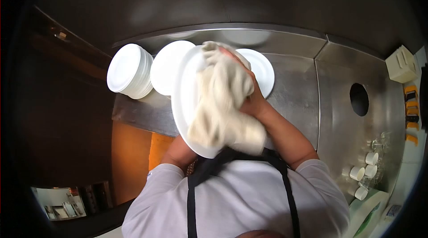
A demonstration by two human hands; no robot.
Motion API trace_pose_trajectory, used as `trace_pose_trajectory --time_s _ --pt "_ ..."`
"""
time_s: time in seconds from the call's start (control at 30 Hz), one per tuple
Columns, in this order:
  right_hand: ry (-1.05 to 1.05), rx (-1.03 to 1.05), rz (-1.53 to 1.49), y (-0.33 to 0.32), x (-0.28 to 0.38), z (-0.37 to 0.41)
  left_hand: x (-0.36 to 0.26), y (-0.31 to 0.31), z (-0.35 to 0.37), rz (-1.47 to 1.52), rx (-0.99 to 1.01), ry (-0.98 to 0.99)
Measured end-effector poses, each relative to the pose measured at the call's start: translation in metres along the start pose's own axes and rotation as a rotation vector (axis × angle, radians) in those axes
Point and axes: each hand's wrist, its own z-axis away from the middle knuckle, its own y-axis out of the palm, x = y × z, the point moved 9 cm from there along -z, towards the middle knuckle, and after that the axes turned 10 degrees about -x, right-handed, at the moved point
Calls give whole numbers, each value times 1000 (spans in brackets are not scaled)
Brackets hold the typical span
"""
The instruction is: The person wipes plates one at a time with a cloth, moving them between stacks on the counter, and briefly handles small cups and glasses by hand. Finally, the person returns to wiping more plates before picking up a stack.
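A white plate [185,91] is held up, tilted, in front of my chest. My left forearm [179,152] reaches behind this plate, which rests on that side's hand; the fingers are hidden by the plate and cloth. My right hand [255,95] is closed on a bunched cream cloth [220,91] and presses it over the plate's face. The cloth is blurred, and its loose end hangs toward my apron.
A tall stack of white plates [129,70] stands at the left of the steel counter [292,86]. Another white plate [167,66] lies beside it, and a further plate [263,70] sits behind my right hand. White cups [357,173] and glasses stand at right, near a dark round hole [359,99].
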Motion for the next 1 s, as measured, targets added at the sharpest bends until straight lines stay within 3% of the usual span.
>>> trace_pose_trajectory --time_s 0.07,0.13,0.17,0.23,0.27,0.3,0.37,0.47,0.53,0.63,0.7,0.77,0.87,0.93,1.0 --pt "161 90 -2 15 -33 29 -1 -13 2 162 70 -61" --pt "-242 209 273 45 6 53 -3 -23 1 258 98 -83" --pt "-343 110 247 57 47 45 -4 -26 -1 286 111 -89" --pt "-403 77 412 80 43 37 -4 -27 -4 320 125 -96" --pt "-456 137 181 67 64 32 -4 -26 -5 333 122 -93" --pt "-606 167 475 73 79 20 -5 -31 -1 337 117 -86" --pt "-429 108 233 51 57 -6 -7 -32 -4 343 106 -73" --pt "-131 32 94 49 3 26 -13 -40 -13 354 89 -47" --pt "-138 91 158 67 3 53 -16 -46 -18 371 90 -35" --pt "-417 426 619 125 28 69 -19 -46 -21 367 104 -25" --pt "-664 279 425 108 90 47 -20 -45 -21 366 104 -17" --pt "-565 259 365 89 91 6 -22 -46 -21 364 89 -7" --pt "-464 124 233 65 41 -14 -29 -50 -29 308 25 57" --pt "-166 193 92 69 5 12 -41 -57 -47 239 -46 143" --pt "-108 378 12 83 0 53 -64 -72 -69 63 -139 291"
